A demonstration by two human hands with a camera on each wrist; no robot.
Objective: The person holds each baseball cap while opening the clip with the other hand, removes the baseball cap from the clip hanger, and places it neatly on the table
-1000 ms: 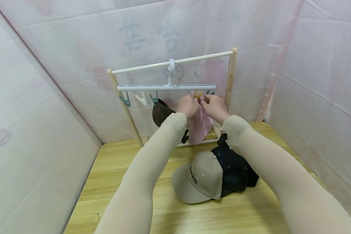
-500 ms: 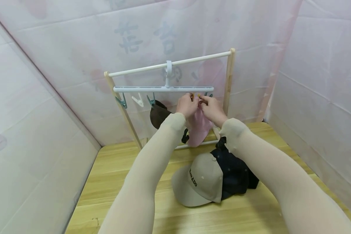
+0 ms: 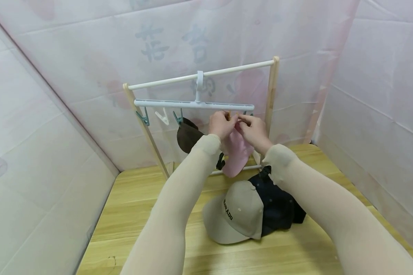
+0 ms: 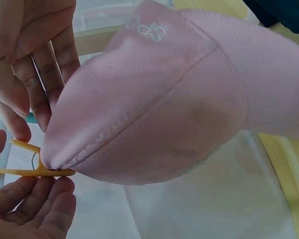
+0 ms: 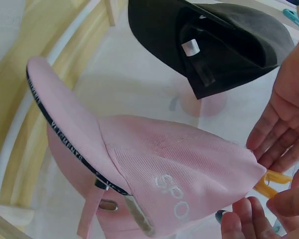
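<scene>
Desk point(image 3: 151, 214) of pale wood fills the floor of a pink fabric-walled booth, with bare board to the left of a tan cap point(image 3: 234, 214) lying over a dark navy cap point(image 3: 278, 206) near the middle. At the desk's back edge stands a wooden rack point(image 3: 272, 91) with a white rail, close to the rear wall; from the rail hangs a white clip hanger point(image 3: 192, 104), its left clips free and a brown cap point(image 3: 187, 135) hanging under one of them. The pink cap point(image 3: 239, 151) hangs at the hanger's right part, between both hands. The head view shows the left hand point(image 3: 221, 124) and right hand point(image 3: 252, 128) raised together just under the hanger bar, hiding the clip. Only the wrist views show the yellow clip point(image 4: 27, 164) biting the crown's edge. In the left wrist view fingers sit above and below that clip, just beside it. The right wrist view shows the fingers loosely curved beside the clip; whether either hand pinches it cannot be told. That view also shows the cap's black-trimmed brim point(image 5: 65, 129) pointing down.
</scene>
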